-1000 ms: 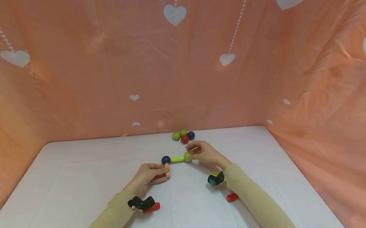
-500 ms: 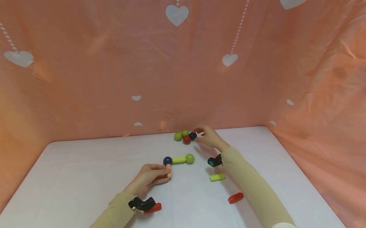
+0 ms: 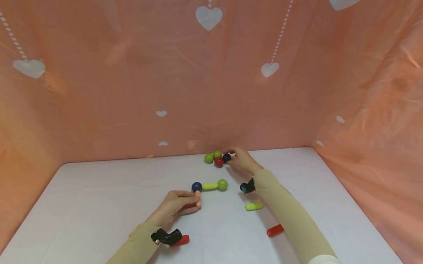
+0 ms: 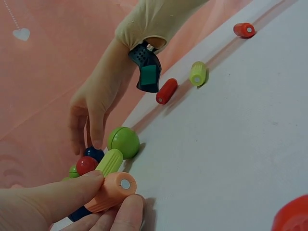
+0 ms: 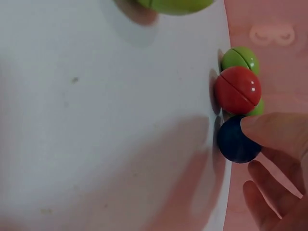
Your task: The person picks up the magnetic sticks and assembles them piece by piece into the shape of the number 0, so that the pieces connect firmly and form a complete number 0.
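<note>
My left hand (image 3: 174,206) pinches a peach magnetic rod (image 4: 111,191) between thumb and fingers. The rod's far end meets a dark blue ball (image 3: 197,187). From that ball a yellow-green rod (image 3: 210,186) runs right to a green ball (image 3: 222,184). At the table's back, my right hand (image 3: 243,160) has thumb and finger around another dark blue ball (image 5: 237,140); the thumb covers part of it. Beside that ball lie a red ball (image 5: 238,90) and two green balls, one of them (image 5: 240,60) partly behind the red one.
A loose yellow-green rod (image 3: 254,206) lies under the right forearm's inner side, with a red rod (image 3: 275,230) nearer. Another red rod (image 3: 183,239) sits by the left wrist camera. Behind the white table (image 3: 225,252) hangs a pink curtain (image 3: 172,66) with hearts.
My right hand has left the green ball of the joined piece and reached back to the loose dark blue ball, its fingers closing around it. The left hand keeps its hold on the peach rod.
</note>
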`<move>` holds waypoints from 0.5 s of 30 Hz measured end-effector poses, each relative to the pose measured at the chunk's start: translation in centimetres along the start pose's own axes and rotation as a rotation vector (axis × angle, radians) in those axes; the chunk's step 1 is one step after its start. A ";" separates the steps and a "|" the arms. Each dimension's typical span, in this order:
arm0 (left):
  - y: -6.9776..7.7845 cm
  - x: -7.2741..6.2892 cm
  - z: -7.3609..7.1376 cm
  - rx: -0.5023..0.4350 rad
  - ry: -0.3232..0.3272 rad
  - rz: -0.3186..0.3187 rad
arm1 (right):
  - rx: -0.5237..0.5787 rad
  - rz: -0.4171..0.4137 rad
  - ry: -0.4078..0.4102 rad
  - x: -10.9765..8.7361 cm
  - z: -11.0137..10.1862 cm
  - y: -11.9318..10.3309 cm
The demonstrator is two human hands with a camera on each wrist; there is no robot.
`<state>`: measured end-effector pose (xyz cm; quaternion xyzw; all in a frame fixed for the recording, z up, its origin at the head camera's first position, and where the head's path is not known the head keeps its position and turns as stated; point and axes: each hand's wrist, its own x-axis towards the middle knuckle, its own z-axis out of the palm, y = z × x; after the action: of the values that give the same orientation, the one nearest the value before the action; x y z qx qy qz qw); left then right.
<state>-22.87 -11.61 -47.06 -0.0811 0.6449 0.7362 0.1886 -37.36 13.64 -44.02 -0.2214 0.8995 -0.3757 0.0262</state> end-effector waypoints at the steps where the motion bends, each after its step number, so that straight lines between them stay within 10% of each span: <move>1: 0.0 0.0 0.0 0.000 0.000 0.002 | 0.005 0.005 0.000 -0.1 0.0 0.0; 15: 0.0 0.0 -0.2 0.051 0.004 0.005 | 0.067 0.085 0.080 -2.2 -1.1 0.5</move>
<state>-22.93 -11.85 -47.06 -0.0762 0.6639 0.7199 0.1873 -35.77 15.61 -43.80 -0.1665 0.8953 -0.4129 0.0134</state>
